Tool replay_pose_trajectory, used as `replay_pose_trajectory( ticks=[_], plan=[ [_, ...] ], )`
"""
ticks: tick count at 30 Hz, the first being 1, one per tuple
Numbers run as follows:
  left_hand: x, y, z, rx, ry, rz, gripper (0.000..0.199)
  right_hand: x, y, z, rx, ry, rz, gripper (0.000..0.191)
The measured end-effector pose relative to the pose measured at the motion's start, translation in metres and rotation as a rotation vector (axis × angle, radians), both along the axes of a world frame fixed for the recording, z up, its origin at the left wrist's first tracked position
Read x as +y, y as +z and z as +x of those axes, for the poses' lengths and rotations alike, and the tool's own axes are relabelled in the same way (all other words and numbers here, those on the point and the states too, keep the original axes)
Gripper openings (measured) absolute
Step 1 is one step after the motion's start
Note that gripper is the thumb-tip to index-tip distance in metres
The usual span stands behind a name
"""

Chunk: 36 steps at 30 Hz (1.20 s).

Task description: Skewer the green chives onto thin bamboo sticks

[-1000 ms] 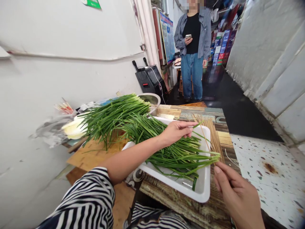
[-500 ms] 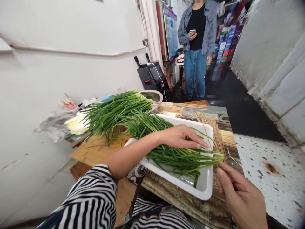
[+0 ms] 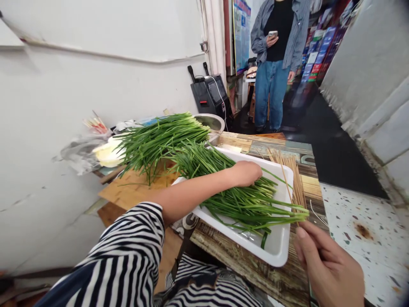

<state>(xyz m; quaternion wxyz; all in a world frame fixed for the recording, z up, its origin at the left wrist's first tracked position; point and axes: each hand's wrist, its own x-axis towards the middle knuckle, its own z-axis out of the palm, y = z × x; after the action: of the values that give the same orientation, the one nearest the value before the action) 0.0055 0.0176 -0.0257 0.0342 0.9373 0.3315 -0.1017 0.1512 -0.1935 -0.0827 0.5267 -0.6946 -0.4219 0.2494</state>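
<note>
My left hand [image 3: 247, 172] reaches into the white tray [image 3: 283, 251], fingers curled down on the loose garlic chives [image 3: 220, 198]; the fingertips are mostly hidden. Low on the right, my right hand [image 3: 334, 264] pinches the lower end of a thin bamboo skewer [image 3: 287, 183]. The pale stem ends of a few chives [image 3: 300, 214] are gathered on that skewer just above my fingertips. Their green leaves trail back left across the tray.
A larger chive heap [image 3: 166, 136] lies on the far left of the table, in front of a metal basin [image 3: 217, 123]. Many bamboo skewers [image 3: 295, 177] lie right of the tray. Beyond the table, a person [image 3: 277, 55] stands holding a phone, near a black speaker [image 3: 209, 96].
My left hand has drawn back left from the skewer and curled its fingers down into the chives. My right hand keeps its pinch on the skewer. The view has shifted slightly.
</note>
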Motion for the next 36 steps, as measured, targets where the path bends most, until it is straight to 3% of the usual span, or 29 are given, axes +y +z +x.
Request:
replay_pose_trajectory(
  ticks=[8, 17, 27, 36],
  plan=[
    [-0.005, 0.025, -0.016, -0.567, 0.059, -0.284, 0.023, 0.004, 0.005, -0.004, 0.018, -0.006, -0.004, 0.045],
    [-0.021, 0.025, -0.01, -0.965, 0.234, -0.735, 0.039, 0.006, 0.009, -0.003, -0.066, -0.029, -0.027, 0.047],
    [-0.02, 0.028, -0.012, -1.028, 0.29, -0.852, 0.038, 0.007, 0.01, -0.005, 0.001, -0.047, -0.032, 0.049],
    [-0.018, 0.025, -0.013, -1.035, 0.245, -0.799, 0.043, 0.004, 0.001, -0.003, 0.034, -0.011, -0.029, 0.049]
  ],
)
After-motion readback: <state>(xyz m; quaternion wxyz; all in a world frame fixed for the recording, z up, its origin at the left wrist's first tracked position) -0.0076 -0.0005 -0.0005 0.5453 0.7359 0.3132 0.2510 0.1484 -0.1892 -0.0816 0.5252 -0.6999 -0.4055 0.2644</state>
